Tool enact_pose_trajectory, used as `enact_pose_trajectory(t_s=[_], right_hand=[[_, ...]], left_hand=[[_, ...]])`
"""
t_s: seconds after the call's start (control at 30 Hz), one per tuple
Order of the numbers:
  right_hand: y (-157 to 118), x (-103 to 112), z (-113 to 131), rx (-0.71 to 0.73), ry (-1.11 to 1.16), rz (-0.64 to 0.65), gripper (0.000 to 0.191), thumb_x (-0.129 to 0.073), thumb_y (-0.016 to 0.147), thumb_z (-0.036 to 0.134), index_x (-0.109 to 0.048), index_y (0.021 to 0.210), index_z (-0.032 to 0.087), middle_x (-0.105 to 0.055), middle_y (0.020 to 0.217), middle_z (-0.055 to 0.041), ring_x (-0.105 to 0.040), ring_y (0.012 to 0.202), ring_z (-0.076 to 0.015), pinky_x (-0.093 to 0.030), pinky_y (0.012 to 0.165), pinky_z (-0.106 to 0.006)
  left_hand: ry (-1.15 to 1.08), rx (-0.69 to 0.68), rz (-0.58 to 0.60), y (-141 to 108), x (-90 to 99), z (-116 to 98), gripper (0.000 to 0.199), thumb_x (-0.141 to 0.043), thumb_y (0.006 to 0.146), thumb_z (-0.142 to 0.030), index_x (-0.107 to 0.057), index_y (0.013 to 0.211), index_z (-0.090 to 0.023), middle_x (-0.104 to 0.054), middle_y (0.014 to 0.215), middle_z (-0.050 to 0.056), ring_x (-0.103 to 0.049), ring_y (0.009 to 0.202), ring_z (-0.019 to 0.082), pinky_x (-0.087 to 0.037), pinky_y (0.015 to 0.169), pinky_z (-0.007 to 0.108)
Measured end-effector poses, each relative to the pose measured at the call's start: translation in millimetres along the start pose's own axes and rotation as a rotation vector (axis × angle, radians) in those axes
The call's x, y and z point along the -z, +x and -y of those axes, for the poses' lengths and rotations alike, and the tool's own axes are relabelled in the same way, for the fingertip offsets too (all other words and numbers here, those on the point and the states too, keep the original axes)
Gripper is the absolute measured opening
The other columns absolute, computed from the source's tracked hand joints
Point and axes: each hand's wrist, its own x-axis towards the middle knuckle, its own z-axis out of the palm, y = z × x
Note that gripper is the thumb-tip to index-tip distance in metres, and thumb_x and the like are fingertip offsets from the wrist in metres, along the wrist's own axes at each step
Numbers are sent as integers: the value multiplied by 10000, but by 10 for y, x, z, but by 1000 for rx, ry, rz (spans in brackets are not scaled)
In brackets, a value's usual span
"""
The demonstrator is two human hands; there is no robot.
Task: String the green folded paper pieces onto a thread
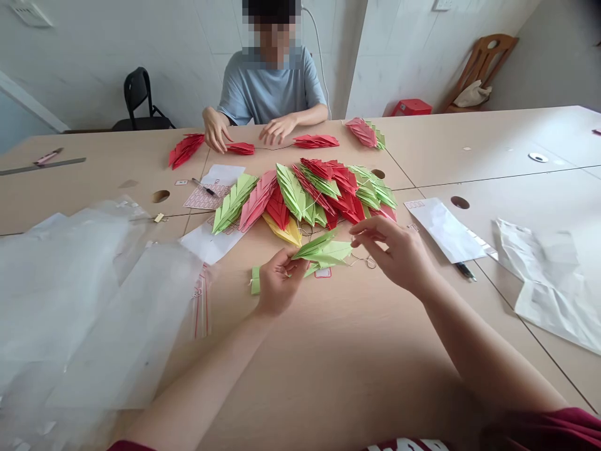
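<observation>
— Right hand (393, 250), what was it doing?
— Thumb + index pressed together by the tip of a green origami crane (323, 252), pinching what looked like thin thread (364, 260). Too fine to be sure.
— Left hand (280, 282)?
— Fingers curled, not spread, holding the crane's lower edge. Crane was btw both hands, over the table, just in front of a big heap of red, pink, green & yellow cranes (305, 197).
— Risks?
— My guess: slack thread lay nr the heap, so a sharp pull could've snagged it on other cranes & knotted it. Too hard a pinch could've creased the thin paper.
— Surface?
— Pale wood-look table (357, 376) w/ round holes. Clear plastic bags (94, 300) on the left, white envelope (444, 228) & black pen (464, 270) on the right, pink grid sheet (206, 197) past the left hand.
— Room?
— Person across the table (270, 94) had both hands nr a strung row of red cranes (315, 141). Behind: white tiled wall (94, 62), black chair (138, 100), wooden chair (483, 69), red stool (412, 108).
</observation>
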Motion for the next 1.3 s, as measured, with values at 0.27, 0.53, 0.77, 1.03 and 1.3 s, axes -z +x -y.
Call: enact_pose_trajectory(t_s=[0.27, 0.53, 0.77, 1.03, 1.3], right_hand=[[-58, -283, -10, -110, 173, 190, 244, -579, 841, 149, -571, 1075, 218, -648, 1049, -55, -659, 739, -132, -552, 640, -281], [-119, -444, -70, -317, 536, 538, 274, -534, 910, 219, -460, 1173, 199, -697, 952, -60, -678, 742, -147, -556, 639, -299], [-50, -222, -82, -258, 522, 470, 431, -526, 909, 192, -378, 1313, 212, -697, 863, -31, -644, 711, -134, -541, 685, -311], [-10, -25, -57, -235, 461, 391, 439, -524, 914, 211, -388, 1332, 217, -676, 828, -21, -639, 724, -140, -534, 670, -298], [4, -33, -58, -181, 198, 430, 317, -515, 885, 152, -525, 1198, 206, -694, 772, -2, -651, 699, -133, -506, 655, -269]], left_hand=[[-27, -9, 116, 32, -5, -27, 197, -721, 783, -215, -678, 966, -156, -699, 956, 68, -666, 868, 165, -555, 765, 253], [-52, 92, 173, 115, 136, -140, 117, -635, 862, -267, -595, 893, -161, -627, 684, 0, -614, 593, 119, -497, 539, 212], [-11, 104, 51, 189, 190, -124, 84, -603, 832, -235, -603, 838, -151, -659, 711, 12, -660, 648, 141, -556, 580, 233], [-65, 139, -31, 229, 206, -87, 69, -624, 779, -213, -615, 808, -150, -640, 675, 1, -611, 581, 123, -522, 551, 234], [-346, 267, 45, 213, 161, -91, 69, -616, 732, -219, -609, 752, -154, -652, 785, 31, -587, 658, 114, -485, 583, 213]])
